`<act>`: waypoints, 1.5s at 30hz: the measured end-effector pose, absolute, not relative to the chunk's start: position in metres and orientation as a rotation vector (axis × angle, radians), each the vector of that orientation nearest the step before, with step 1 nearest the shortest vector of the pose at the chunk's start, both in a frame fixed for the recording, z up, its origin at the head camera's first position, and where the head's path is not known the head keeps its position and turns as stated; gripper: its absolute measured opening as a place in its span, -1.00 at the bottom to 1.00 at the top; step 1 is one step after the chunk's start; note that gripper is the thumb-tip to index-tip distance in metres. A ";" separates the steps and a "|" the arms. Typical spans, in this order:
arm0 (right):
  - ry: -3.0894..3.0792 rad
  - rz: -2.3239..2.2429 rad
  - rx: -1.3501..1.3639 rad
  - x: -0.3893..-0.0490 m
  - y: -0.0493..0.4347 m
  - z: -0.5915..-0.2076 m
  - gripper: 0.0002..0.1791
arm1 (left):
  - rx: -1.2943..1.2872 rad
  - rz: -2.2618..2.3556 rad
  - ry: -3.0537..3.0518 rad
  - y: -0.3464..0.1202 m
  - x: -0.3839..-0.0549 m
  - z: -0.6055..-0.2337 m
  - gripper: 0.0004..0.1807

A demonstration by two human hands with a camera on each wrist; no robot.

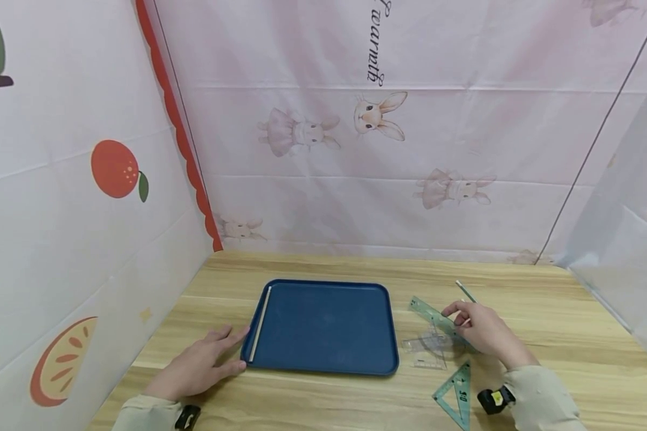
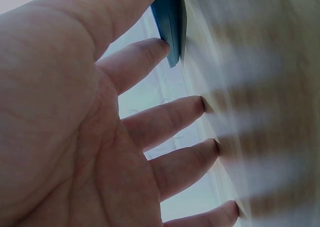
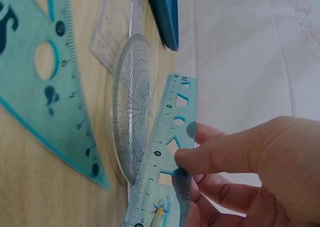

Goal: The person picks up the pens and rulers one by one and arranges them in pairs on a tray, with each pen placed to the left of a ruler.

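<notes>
My right hand [image 1: 485, 329] pinches a translucent teal ruler [image 3: 162, 137] by its edge, thumb on one face and fingers behind. In the right wrist view the ruler is tilted, beside a clear round protractor [image 3: 131, 112]. A clear set square [image 3: 107, 32] lies by the protractor. Nearer the front lies a teal set square [image 1: 465, 386]. My left hand [image 1: 196, 366] touches the left edge of a blue tray [image 1: 329, 323] with thumb and index finger. Its other fingers are spread, with their tips on the table. A thin pale stick [image 1: 260, 323] lies along the tray's left side.
Behind my right hand a slim green pencil-like stick [image 1: 465, 290] is partly hidden. The wooden table [image 1: 302, 401] is bounded by a printed cloth [image 1: 323, 209] at the back and cloth walls at the sides.
</notes>
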State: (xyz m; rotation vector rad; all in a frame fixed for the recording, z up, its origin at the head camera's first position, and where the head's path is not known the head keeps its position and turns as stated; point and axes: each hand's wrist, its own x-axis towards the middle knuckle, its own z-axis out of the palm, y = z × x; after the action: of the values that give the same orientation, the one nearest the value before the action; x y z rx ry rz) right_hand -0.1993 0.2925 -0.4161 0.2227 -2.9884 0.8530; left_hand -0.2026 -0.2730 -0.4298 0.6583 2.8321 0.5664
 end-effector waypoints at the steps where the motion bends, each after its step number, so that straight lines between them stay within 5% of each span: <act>1: -2.985 0.856 0.221 -0.199 0.292 -0.416 -0.65 | 0.652 0.569 2.831 -0.273 -0.203 -0.430 -0.13; 45: -2.863 1.187 0.045 -0.202 0.285 -0.414 -0.55 | 0.662 0.522 2.878 -0.271 -0.203 -0.430 -0.14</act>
State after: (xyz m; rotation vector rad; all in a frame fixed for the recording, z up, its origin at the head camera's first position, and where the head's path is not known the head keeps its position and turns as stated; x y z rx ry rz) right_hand -0.2019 0.2852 -0.4145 0.0451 -2.8633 1.1873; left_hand -0.2032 -0.2708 -0.4304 0.6623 2.8784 0.5215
